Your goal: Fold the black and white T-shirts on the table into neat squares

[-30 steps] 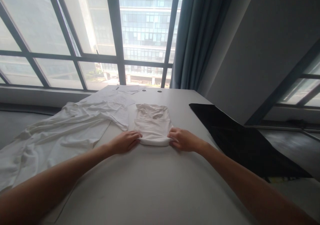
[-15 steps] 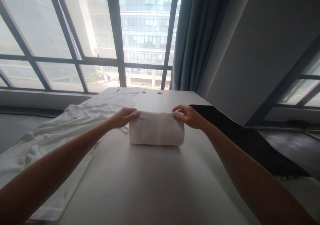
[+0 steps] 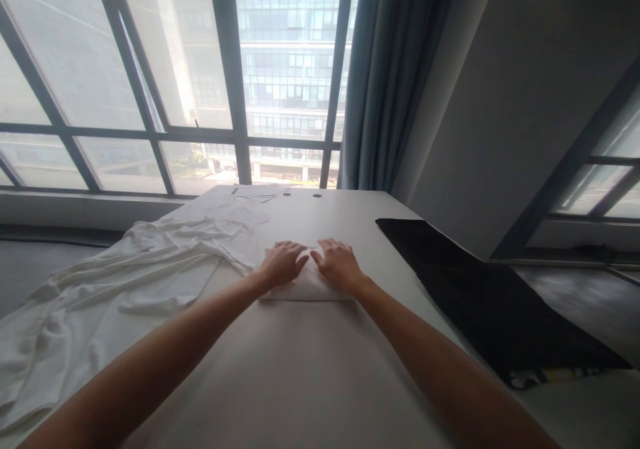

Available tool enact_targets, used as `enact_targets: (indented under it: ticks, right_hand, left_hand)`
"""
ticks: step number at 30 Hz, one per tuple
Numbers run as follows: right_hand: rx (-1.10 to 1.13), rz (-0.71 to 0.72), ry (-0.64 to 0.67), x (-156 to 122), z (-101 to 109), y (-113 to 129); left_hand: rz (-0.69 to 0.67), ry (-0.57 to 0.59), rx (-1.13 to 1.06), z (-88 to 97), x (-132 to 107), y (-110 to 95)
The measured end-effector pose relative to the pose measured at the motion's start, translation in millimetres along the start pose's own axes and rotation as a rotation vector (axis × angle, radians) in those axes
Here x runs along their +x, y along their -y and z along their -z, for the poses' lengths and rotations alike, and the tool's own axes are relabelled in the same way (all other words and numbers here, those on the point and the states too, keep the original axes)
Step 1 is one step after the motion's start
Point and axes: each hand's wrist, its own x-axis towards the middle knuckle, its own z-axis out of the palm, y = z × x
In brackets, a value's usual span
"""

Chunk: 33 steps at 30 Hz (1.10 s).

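A folded white cloth [image 3: 306,292] lies flat on the white table [image 3: 320,369], straight ahead of me. My left hand [image 3: 284,262] rests palm down on its left half, fingers stretched forward. On the right half lies my right hand [image 3: 338,264], also flat with the fingers extended. The two thumbs point toward each other near the middle, with a small gap between them. Much of the cloth's top is covered by the hands.
Rumpled white fabric [image 3: 130,289] spreads over the table's left side. Paper sheets [image 3: 255,194] lie at the far end near two round holes. A black sheet [image 3: 465,289] runs along the right edge. Beyond stand windows and a blue-grey curtain [image 3: 385,82].
Both hands have let go of the cloth's raised upper edge and moved inward, now pressing flat on top. The cloth has gone from standing up to lying low on the table.
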Motion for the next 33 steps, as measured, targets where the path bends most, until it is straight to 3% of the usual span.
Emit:
enact_targets:
  ticks: [2,3,7,12,16,21,26,28,30,33]
  right_hand:
    - [-0.010,0.005,0.104,-8.2,-9.7,10.2]
    - [-0.019,-0.016,0.161,-10.0,-15.5,11.5]
    - [0.000,-0.110,0.317,-5.8,-36.4,-4.8]
    - [0.069,-0.131,0.323,3.3,-43.9,-30.7]
    - [0.102,-0.112,0.293,3.1,-43.0,-34.5]
    - [0.053,-0.122,0.150,-1.8,-40.7,-33.3]
    - [0.083,-0.172,0.315,-4.6,-42.6,-33.4]
    - [0.058,-0.170,0.270,-7.4,-42.6,-30.9]
    - [-0.004,-0.157,0.143,-12.9,-39.3,-25.7]
    - [-0.096,-0.151,-0.028,-24.3,-26.0,-14.7]
  left_hand:
    - [-0.091,0.075,-0.020,-13.4,-8.9,-11.1]
    - [-0.070,0.106,-0.023,-19.3,-12.5,-12.3]
    - [0.159,0.199,-0.016,-31.4,-22.1,1.4]
    - [0.377,0.277,-0.008,-27.2,-28.0,13.5]
    - [0.483,0.281,-0.014,-25.0,-28.3,10.3]
    - [0.515,0.246,-0.001,-26.8,-29.3,8.4]
    - [0.491,0.222,-0.009,-32.3,-29.7,10.4]
    - [0.482,0.205,-0.052,-32.6,-28.8,13.6]
    - [0.486,0.111,-0.143,-29.7,-29.5,19.1]
    - [0.562,-0.143,-0.287,-20.1,-38.2,29.1]
